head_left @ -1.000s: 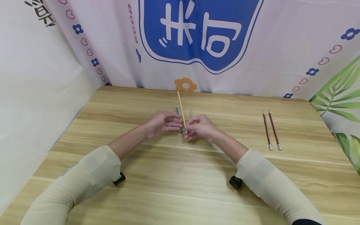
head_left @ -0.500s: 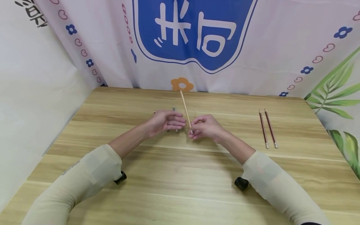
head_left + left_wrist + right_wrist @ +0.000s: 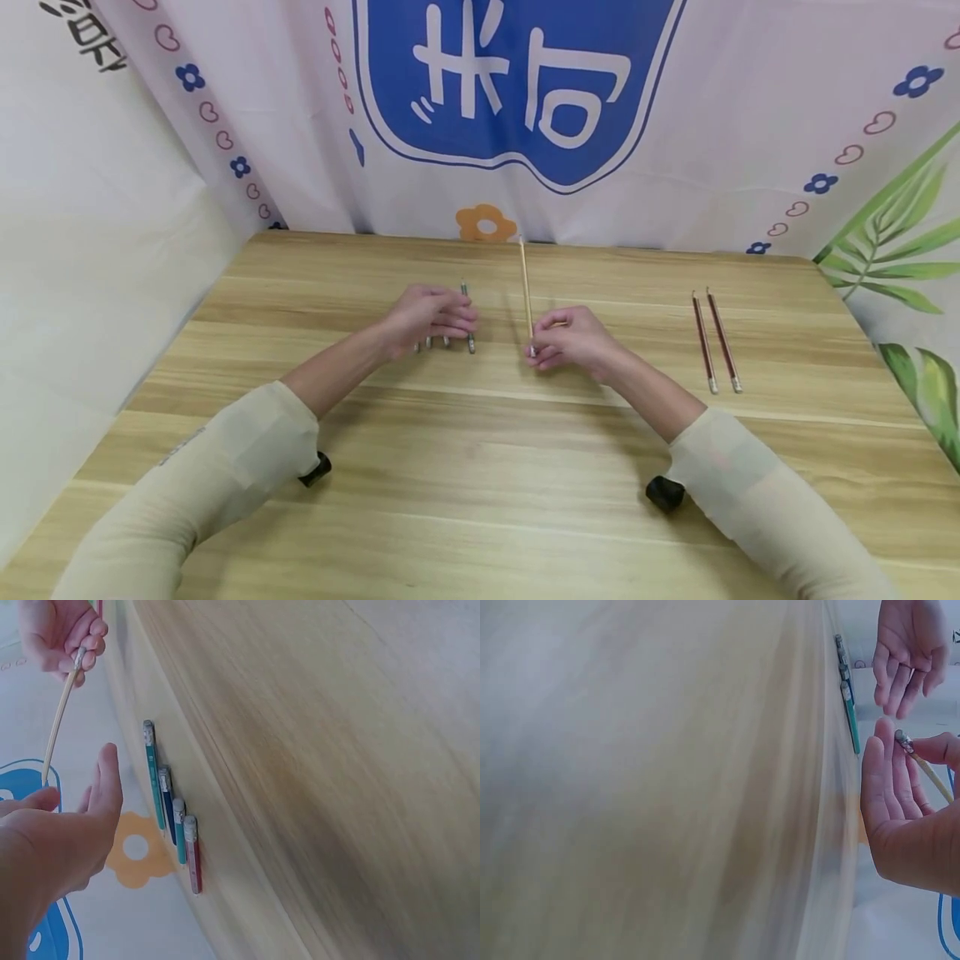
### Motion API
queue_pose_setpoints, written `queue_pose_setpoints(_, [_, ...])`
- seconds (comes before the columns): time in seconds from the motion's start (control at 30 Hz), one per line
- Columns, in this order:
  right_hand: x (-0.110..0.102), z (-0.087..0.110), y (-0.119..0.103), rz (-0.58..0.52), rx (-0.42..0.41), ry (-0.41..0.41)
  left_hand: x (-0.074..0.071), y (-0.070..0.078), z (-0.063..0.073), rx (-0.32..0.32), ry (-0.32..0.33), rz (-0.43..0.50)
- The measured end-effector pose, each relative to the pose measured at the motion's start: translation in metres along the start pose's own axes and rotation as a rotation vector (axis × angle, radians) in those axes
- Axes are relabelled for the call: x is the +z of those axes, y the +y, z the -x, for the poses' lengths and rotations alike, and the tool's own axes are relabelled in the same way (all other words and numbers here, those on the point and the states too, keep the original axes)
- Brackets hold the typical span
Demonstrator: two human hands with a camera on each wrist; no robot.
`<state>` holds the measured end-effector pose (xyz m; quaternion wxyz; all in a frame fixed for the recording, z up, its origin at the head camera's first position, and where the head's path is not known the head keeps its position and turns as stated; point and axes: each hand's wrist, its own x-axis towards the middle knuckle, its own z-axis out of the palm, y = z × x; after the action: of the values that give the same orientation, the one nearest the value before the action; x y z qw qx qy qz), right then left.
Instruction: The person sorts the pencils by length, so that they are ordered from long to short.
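Note:
My right hand (image 3: pixel 568 340) pinches a pale yellow pencil (image 3: pixel 527 287) near its eraser end, between thumb and fingers, with the pencil's other end pointing to the back of the table. In the right wrist view, the thumb presses beside the metal eraser band. My left hand (image 3: pixel 431 318) hovers with relaxed fingers and holds nothing. Below it lies a row of pencils, partly hidden by the hand in the head view. The left wrist view shows a green pencil (image 3: pixel 154 780), a dark blue pencil (image 3: pixel 167 806), a teal pencil (image 3: pixel 179 832) and a red pencil (image 3: pixel 193 859) there.
Two dark red pencils (image 3: pixel 705 342) with white eraser ends lie side by side on the right of the wooden table (image 3: pixel 465 500). A printed cloth (image 3: pixel 315 150) hangs along the table's back edge, with a white wall (image 3: pixel 97 250) on the left.
My right hand has carried the yellow pencil to the right, away from the left hand and the row. My left hand has drawn back left, uncovering more of the green pencil.

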<state>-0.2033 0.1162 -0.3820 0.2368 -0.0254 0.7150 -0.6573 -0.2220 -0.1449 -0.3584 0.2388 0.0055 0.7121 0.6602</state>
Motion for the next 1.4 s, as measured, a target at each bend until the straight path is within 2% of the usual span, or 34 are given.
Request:
queue_pose_setpoints(0.1, [-0.005,0.002,0.002,0.003,-0.005,0.01,0.001,-0.004,-0.005,0.005,0.041,-0.074])
queue_pose_setpoints(0.17, [-0.01,0.004,0.003,0.005,-0.014,0.016,0.002,-0.006,-0.007,0.026,0.057,-0.159])
queue_pose_setpoints(0.33, [-0.021,0.008,0.006,0.018,-0.031,0.024,0.005,-0.01,-0.011,0.148,0.079,-0.477])
queue_pose_setpoints(0.4, [-0.026,0.01,0.007,0.02,-0.029,0.031,0.006,-0.011,-0.013,0.194,0.089,-0.576])
queue_pose_setpoints(0.6, [-0.038,0.014,0.011,0.009,-0.018,0.058,0.011,-0.013,-0.019,0.233,0.115,-0.72])
queue_pose_setpoints(0.73, [-0.047,0.019,0.013,0.003,-0.015,0.075,0.013,-0.014,-0.021,0.231,0.127,-0.763])
queue_pose_setpoints(1.13, [-0.071,0.032,0.017,0.029,-0.004,0.103,0.018,-0.014,-0.029,0.238,0.133,-0.807])
queue_pose_setpoints(1.4, [-0.081,0.04,0.018,0.048,0.012,0.122,0.023,-0.008,-0.032,0.15,0.116,-0.758])
